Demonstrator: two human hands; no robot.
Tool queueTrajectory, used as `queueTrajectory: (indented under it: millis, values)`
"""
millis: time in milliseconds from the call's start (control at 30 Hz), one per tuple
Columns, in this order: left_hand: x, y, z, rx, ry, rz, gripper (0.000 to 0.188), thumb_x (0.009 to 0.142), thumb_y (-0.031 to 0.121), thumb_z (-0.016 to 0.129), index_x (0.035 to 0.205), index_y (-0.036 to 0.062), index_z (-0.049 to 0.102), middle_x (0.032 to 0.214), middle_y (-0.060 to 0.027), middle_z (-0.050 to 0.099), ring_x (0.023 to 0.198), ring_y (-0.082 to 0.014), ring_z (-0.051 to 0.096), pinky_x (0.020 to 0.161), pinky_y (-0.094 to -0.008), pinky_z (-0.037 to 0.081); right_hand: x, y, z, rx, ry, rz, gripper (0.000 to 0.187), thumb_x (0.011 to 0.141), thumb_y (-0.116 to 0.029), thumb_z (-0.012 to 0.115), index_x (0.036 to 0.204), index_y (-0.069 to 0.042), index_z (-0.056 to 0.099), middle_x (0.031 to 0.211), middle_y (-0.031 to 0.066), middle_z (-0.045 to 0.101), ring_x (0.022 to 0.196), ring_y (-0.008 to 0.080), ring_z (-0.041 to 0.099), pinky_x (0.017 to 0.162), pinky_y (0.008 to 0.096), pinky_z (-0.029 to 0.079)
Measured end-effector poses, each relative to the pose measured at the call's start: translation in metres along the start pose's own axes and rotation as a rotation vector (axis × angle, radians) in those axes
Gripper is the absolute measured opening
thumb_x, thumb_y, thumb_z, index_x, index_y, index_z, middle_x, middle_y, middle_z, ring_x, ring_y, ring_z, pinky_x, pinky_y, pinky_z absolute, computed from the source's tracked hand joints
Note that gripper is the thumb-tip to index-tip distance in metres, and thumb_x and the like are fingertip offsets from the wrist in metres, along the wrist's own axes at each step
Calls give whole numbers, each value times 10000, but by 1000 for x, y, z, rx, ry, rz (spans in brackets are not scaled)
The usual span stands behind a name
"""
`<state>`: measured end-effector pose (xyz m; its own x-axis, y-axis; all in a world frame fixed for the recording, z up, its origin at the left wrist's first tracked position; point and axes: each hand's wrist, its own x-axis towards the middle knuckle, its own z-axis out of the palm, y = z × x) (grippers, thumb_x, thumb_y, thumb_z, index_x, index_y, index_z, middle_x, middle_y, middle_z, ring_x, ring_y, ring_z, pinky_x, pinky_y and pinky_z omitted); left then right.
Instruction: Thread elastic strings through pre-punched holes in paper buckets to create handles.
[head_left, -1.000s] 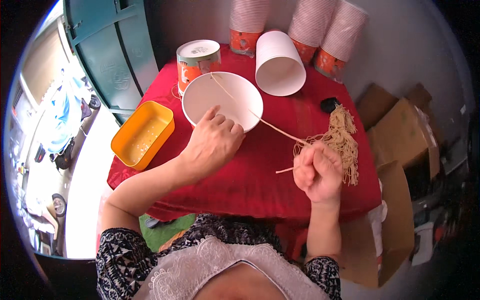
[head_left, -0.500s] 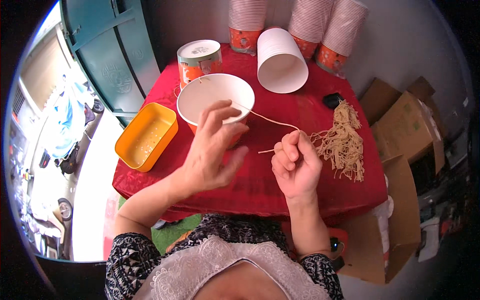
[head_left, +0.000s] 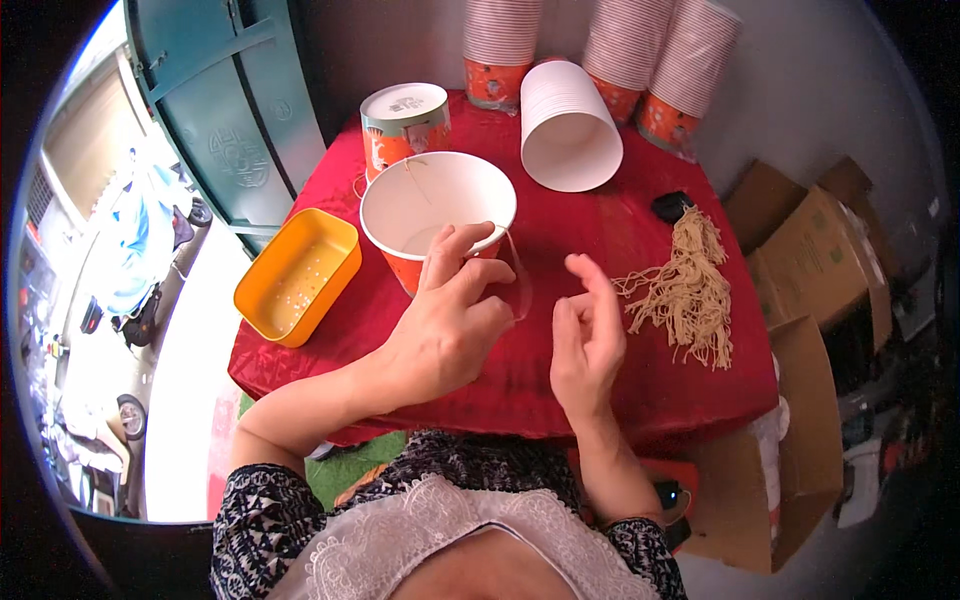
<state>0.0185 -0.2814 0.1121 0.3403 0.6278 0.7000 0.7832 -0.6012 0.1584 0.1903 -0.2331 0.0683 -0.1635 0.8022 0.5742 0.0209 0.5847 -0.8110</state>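
Note:
A white-lined paper bucket [head_left: 420, 215] with an orange outside stands upright on the red-covered table, mouth facing up. My left hand [head_left: 450, 320] is in front of its right side, fingers bent and apart, the index fingertip near the rim. A thin cord [head_left: 522, 275], blurred, hangs down outside the bucket's right rim. Further right, my right hand [head_left: 588, 335] is raised above the cloth with fingers loosely parted and nothing visible in them. A bundle of beige cords [head_left: 697, 290] lies right of it, a small black object [head_left: 671, 206] at its top.
A yellow tub [head_left: 300, 275] with small pale bits sits on the left. Behind are an upside-down bucket [head_left: 405, 120], white nested buckets [head_left: 570, 125] lying on their side and tall bucket stacks [head_left: 500, 40]. Cardboard boxes [head_left: 815, 245] stand right of the red tablecloth [head_left: 480, 380].
The cord stretched between bucket and right hand has left that hand and now hangs by the rim. My right hand's fingers have loosened; my left hand has shifted right and slightly down.

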Motion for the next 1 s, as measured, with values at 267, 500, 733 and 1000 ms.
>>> queueTrajectory:
  millis: [267,500,733,1000]
  values:
    - [4,1,-13,50,-66,19,140,677,19,681,784,24,591,1101,-129,541,1277,-433,382,1026,-630,338,-3,-5,7,128,-325,150,150,943,-66,555,1049,27,607,795,116,671,704,161,653,630,292,510]
    - [8,-15,-18,-12,-24,-43,175,721,-26,687,835,30,567,1075,-108,565,1255,-408,422,1008,-504,394,12,-14,17,44,-199,28,27,864,22,629,888,15,620,712,67,630,614,79,585,531,251,461]
    - [12,-40,-37,97,177,-79,83,767,-16,653,792,2,577,949,-137,594,1144,-395,508,951,-483,427,24,-2,29,-90,-100,-83,61,837,28,652,829,-4,601,673,87,621,567,137,615,495,287,464]
    - [5,-54,-48,116,137,-156,63,794,3,658,795,6,595,978,-125,618,1185,-373,506,939,-458,445,29,12,47,-217,-65,-305,125,792,25,677,810,-15,560,705,127,609,606,281,638,514,360,493]
